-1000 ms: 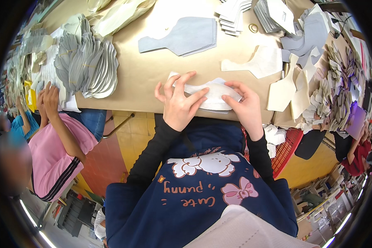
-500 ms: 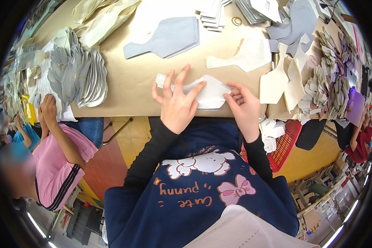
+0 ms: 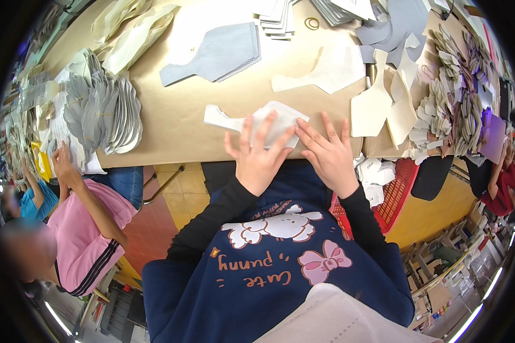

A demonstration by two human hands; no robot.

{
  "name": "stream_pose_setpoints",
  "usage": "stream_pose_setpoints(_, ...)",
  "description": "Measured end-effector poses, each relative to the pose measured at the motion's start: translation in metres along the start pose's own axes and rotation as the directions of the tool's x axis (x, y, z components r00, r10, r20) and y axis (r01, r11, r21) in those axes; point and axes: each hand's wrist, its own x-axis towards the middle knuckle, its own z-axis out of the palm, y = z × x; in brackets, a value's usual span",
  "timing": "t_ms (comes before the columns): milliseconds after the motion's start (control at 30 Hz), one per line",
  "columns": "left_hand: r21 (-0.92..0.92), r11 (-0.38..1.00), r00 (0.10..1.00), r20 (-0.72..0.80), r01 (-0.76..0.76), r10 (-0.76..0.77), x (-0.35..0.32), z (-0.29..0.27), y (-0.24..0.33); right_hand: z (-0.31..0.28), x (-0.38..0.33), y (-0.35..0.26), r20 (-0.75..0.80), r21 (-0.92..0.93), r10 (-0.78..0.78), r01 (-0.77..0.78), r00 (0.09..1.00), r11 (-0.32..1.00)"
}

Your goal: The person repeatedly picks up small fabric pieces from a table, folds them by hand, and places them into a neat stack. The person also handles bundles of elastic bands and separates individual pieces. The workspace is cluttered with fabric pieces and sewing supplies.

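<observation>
The white cut piece [image 3: 257, 121] lies flat on the brown paper-covered table [image 3: 183, 114], just at its near edge, directly ahead of the person's body. Its long axis runs roughly left to right: a narrow neck points toward the person's left, and the broad end sits under the fingers.

The left hand [image 3: 258, 157] rests palm-down with fingers spread wide, its fingertips pressing on the broad part of the piece. The right hand [image 3: 327, 155] lies flat just beside it, fingers likewise spread, with only the forefinger tips touching the piece's right edge. Neither hand grips anything; both press flat.

The left hand is the nearer one, covering more of the piece. The neck is bare and free, well to the left of both hands.

A grey cut piece [image 3: 214, 56] of similar shape lies farther back on the table, apart from the hands.
</observation>
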Motion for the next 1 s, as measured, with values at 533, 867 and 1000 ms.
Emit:
stream_pose_setpoints(533, -0.367, 0.878, 0.924, -0.106, 0.308, -0.368, -0.005, -0.040, -0.056, 0.020, 0.034, -0.015, -0.216, 0.176, 0.187, -0.150, 0.958, 0.973)
stream_pose_setpoints(867, -0.531, 0.741, 0.893, 0.068, 0.411, -0.446, 0.003, -0.051, -0.095, 0.008, 0.045, -0.008, -0.097, 0.550, 0.220, -0.132, 0.971, 0.825)
stream_pose_setpoints(1000, -0.861, 0.133, 0.802, 0.387, 0.491, -0.455, 0.000, -0.070, -0.100, -0.002, 0.036, 0.002, 0.310, 0.889, 0.349, -0.400, 0.884, 0.223)
